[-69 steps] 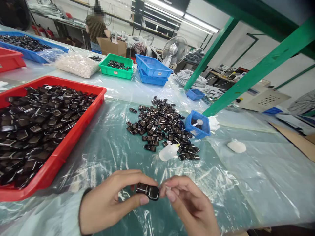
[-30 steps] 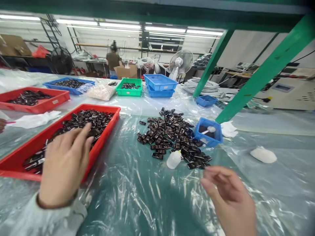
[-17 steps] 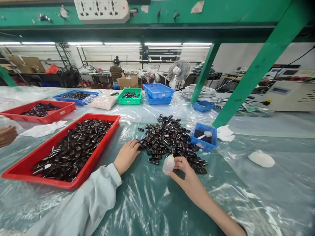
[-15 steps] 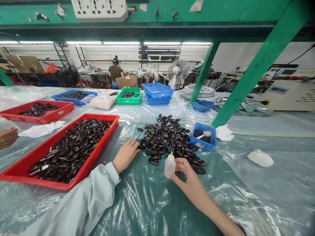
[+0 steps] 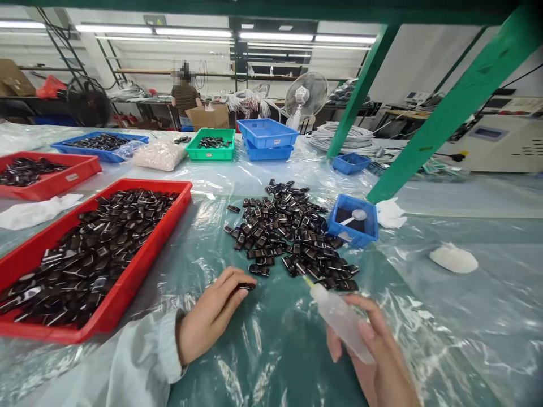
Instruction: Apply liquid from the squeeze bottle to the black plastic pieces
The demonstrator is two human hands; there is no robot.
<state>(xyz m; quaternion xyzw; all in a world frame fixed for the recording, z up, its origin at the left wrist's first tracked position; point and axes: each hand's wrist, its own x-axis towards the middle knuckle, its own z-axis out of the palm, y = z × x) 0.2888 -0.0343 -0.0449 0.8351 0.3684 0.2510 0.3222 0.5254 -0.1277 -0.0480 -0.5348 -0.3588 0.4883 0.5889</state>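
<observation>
Between the thumb and fingers of my left hand is a small black plastic part, held low over the plastic-covered table. My right hand grips a translucent squeeze bottle with a thin yellowish nozzle. The bottle tilts, its tip pointing up and left toward the pile. Beyond both hands lies a loose pile of similar black parts. A small blue bin at the pile's right side holds dark material and a white spoon.
At left, a large red tray is filled with black parts. A second red tray, a green tray and stacked blue trays stand farther back. A green post slants at right. A person sits in the background.
My left hand has drawn back from the pile's edge with a black part. My right hand has moved nearer and right, and the once upright bottle is now tilted. The camera view has shifted.
</observation>
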